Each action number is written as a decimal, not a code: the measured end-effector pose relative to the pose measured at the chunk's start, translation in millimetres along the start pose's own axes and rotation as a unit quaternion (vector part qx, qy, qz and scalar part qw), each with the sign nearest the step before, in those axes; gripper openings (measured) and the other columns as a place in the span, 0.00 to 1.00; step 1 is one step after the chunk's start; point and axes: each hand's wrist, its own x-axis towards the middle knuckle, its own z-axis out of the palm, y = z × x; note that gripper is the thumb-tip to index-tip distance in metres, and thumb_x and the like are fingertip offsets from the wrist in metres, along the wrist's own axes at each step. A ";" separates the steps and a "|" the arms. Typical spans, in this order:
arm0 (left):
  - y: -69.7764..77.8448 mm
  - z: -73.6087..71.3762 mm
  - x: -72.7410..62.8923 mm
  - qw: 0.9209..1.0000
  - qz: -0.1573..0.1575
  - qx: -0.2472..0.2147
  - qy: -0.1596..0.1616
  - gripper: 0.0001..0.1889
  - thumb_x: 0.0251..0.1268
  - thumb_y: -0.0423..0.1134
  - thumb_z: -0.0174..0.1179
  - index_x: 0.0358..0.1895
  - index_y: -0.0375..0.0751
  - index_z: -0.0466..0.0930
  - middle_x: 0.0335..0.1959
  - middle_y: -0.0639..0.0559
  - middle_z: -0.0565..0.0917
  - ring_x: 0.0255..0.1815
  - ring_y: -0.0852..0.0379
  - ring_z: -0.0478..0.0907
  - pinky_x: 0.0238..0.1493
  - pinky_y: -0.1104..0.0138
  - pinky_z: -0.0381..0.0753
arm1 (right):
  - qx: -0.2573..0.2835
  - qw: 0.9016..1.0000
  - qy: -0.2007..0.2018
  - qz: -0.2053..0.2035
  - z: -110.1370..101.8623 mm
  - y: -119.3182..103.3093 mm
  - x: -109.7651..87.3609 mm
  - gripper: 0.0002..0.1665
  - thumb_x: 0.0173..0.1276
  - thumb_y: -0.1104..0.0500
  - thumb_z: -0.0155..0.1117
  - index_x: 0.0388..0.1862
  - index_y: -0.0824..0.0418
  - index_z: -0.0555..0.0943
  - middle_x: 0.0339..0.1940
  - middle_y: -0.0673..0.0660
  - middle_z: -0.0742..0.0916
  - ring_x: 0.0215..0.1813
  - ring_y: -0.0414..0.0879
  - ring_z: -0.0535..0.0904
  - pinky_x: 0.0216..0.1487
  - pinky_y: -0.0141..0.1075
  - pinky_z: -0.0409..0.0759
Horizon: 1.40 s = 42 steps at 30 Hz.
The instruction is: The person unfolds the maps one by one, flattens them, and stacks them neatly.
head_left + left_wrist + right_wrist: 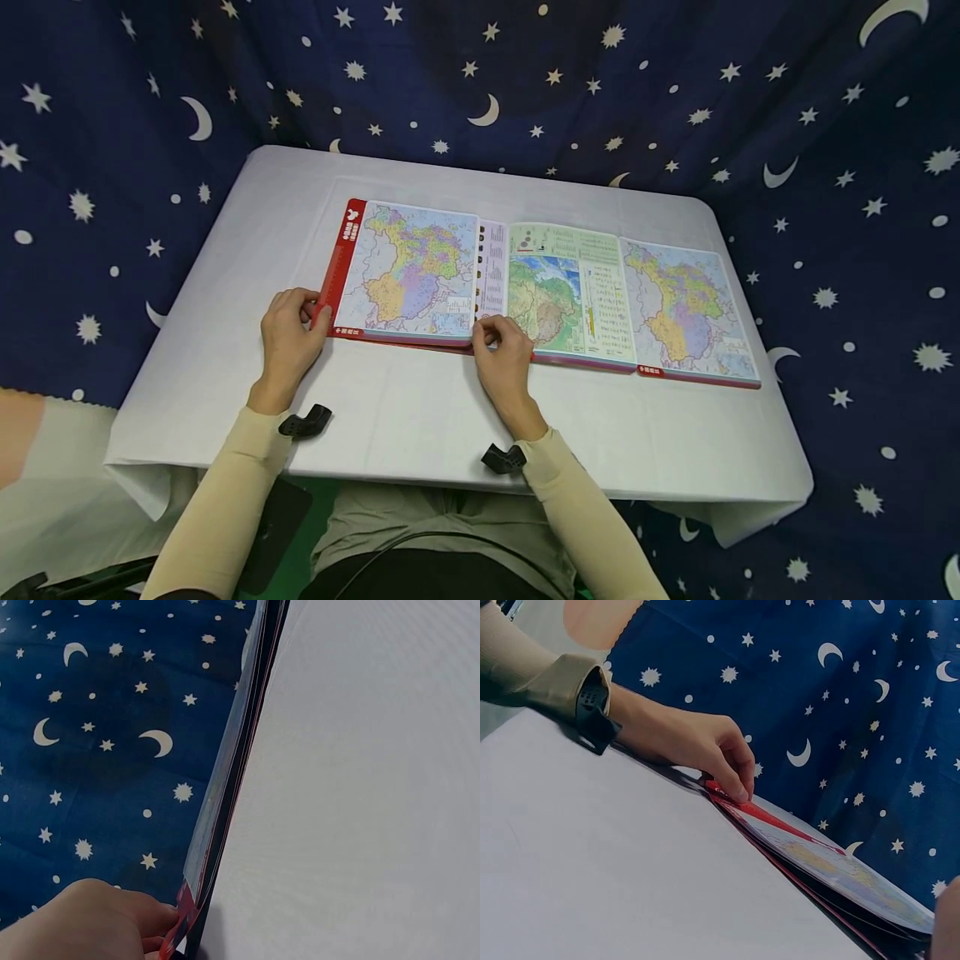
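Note:
A map with a red left border (405,267) lies on the white table in the head view. To its right are a green relief map panel (547,304) and another coloured map (690,317). My left hand (288,342) pinches the lower left corner of the red-bordered map, seen from the side as the left hand (697,746) in the right wrist view. At that map's lower right corner, my right hand (504,367) pinches the edge between thumb and curled fingers. In the left wrist view the layered edges (236,761) of the maps rise slightly off the cloth.
A white cloth (405,417) covers the table (202,358). Dark blue curtains (420,83) with stars and moons hang behind and at the sides. Black camera mounts (306,421) sit at both wrists. A narrow lilac strip (491,262) shows between the maps.

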 end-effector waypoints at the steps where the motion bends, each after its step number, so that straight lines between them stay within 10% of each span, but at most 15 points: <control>1: 0.0 0.3 0.0 1.000 -0.001 0.000 0.000 0.09 0.64 0.30 0.66 0.43 0.25 0.84 0.28 0.38 0.79 0.33 0.46 0.72 0.38 0.62 0.64 | -0.002 1.000 0.000 0.001 -0.3 0.2 -0.2 0.06 0.72 0.64 0.68 0.35 0.62 0.88 0.29 0.56 0.88 0.30 0.47 0.84 0.36 0.39 0.83; 42: 17.4 15.8 -3.1 0.999 0.022 -0.015 -0.028 0.08 0.64 0.28 0.67 0.43 0.27 0.84 0.25 0.41 0.79 0.31 0.48 0.72 0.37 0.65 0.63 | -0.039 0.998 0.041 0.004 -21.5 9.8 -1.6 0.08 0.66 0.60 0.77 0.29 0.61 0.87 0.26 0.55 0.87 0.25 0.45 0.82 0.30 0.33 0.78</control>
